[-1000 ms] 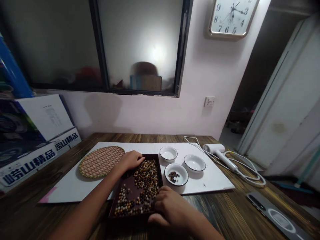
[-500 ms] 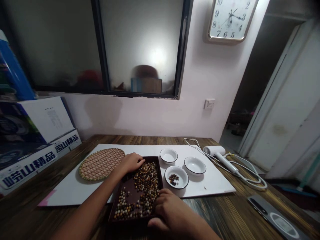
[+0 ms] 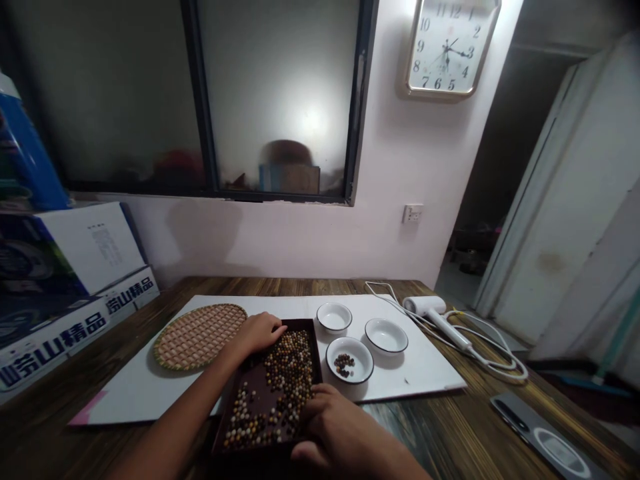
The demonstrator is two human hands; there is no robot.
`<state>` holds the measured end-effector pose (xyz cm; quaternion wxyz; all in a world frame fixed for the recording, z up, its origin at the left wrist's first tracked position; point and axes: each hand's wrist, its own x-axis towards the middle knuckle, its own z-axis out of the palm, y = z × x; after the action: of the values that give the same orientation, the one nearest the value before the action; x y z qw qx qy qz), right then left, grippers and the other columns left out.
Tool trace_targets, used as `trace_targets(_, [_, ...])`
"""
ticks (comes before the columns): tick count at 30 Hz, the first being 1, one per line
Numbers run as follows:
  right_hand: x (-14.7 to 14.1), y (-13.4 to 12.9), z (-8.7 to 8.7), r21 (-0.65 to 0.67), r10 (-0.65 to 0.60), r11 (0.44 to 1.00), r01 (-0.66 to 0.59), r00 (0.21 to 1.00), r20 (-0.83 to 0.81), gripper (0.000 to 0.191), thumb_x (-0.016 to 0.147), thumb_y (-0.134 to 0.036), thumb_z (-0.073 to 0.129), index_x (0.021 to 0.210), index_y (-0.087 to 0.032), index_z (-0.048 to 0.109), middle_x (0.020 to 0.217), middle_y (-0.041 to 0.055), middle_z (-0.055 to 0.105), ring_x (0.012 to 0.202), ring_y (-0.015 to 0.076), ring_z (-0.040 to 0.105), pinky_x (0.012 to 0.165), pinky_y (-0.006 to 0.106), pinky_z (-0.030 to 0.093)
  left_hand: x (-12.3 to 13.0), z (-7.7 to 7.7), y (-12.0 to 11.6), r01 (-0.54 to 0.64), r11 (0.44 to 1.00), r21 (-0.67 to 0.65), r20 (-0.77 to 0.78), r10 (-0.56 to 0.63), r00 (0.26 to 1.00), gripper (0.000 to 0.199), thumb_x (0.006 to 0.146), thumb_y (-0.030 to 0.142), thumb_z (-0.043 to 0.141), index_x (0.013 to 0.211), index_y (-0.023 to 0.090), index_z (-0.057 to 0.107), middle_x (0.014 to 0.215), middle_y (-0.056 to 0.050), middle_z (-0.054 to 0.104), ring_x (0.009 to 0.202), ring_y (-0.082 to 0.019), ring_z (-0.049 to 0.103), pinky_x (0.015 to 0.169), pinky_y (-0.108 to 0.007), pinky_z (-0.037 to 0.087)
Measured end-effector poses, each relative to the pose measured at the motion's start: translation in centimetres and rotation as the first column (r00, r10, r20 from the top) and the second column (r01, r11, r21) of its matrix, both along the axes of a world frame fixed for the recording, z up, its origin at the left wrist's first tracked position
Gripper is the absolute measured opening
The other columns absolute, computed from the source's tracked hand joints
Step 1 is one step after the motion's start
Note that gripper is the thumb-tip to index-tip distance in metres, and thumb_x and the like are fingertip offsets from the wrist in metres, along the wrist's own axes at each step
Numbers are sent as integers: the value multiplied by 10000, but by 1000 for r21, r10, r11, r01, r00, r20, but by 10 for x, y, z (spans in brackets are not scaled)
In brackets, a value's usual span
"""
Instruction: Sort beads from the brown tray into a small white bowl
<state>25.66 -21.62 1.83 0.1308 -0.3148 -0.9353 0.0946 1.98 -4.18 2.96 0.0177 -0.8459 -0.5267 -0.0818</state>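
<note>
A dark maroon tray (image 3: 260, 377) lies in front of me with many small round beads (image 3: 290, 363) in brown, yellow, cream and black. The beads lie thickest along its right side and near end, leaving a bare patch at the left. My left hand (image 3: 261, 331) is closed over the tray's far left corner. At the near right corner, my right hand (image 3: 334, 423) has its fingers curled over the wall; its fingertips are partly hidden. Beside the tray, a white dark-rimmed bowl (image 3: 364, 368) holds a small cluster of dark beads.
Two more white bowls (image 3: 334, 307) (image 3: 387, 325) stand behind it on a white board (image 3: 295, 305). A round woven mat (image 3: 200, 337) lies left. To the right are a white hair dryer (image 3: 435, 315) with its cord and a grey device (image 3: 545, 433). Boxes (image 3: 95, 250) stack at far left.
The view has shifted slightly, so everything sits a little lower and further left. Both hands stay at the tray, and the beads look nearly the same.
</note>
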Motion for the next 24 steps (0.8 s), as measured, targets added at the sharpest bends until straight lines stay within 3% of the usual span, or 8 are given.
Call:
trace_targets(6, [3,2,1,-13,-22,1000,21,999,-40,351,942,-484,646,849,-155,726,933,54,704,950,199,613,1130,350,334,0,-1,-1,2,1000,8,2,-2,1000,474,971,498,414,812,224,767,914,-115,773,846,-250,693,736,-328,448])
trace_targets(9, [11,8,6,21,-169,985,173,976,-138,279,939,-430,661,897,-161,726,1005,66,690,1035,224,591,1118,371,346,0,0,-1,5,1000,10,2,-5,1000,470,970,499,417,824,224,770,924,-118,772,861,-257,694,741,-328,450])
trace_targets(13, [30,21,16,75,-453,876,477,865,-214,304,1009,-343,547,860,-144,723,972,94,669,987,229,602,1134,433,313,0,2,-2,4,1000,2,-8,-4,1000,465,973,495,418,807,225,758,889,-109,767,837,-254,693,730,-321,440])
trace_targets(17, [45,28,15,54,-639,762,645,763,-101,449,1036,-407,481,765,-140,719,922,130,686,887,249,626,1028,458,393,0,-1,0,4,1000,4,-5,-4,1000,464,973,495,422,780,223,744,888,-104,765,856,-240,688,732,-305,428])
trace_targets(20, [47,31,11,57,-643,760,648,761,-87,475,1046,-409,448,754,-161,729,880,120,700,839,248,628,915,439,442,-2,-4,5,14,1000,12,49,-15,999,460,976,479,424,745,214,720,862,-86,762,833,-219,679,722,-295,421])
trace_targets(22, [47,32,12,103,-596,777,621,779,-194,412,1043,-378,460,824,-179,747,923,106,714,898,254,633,918,441,446,-3,1,4,3,998,69,159,-14,987,472,985,459,408,711,200,692,817,-77,749,792,-203,666,715,-295,425])
trace_targets(24, [48,28,21,165,-513,790,590,784,-351,289,1022,-333,510,960,-187,752,1026,102,727,984,263,636,964,460,443,-3,16,-6,-43,983,176,336,-20,942,480,994,435,393,687,185,665,759,-72,726,748,-189,653,716,-297,441])
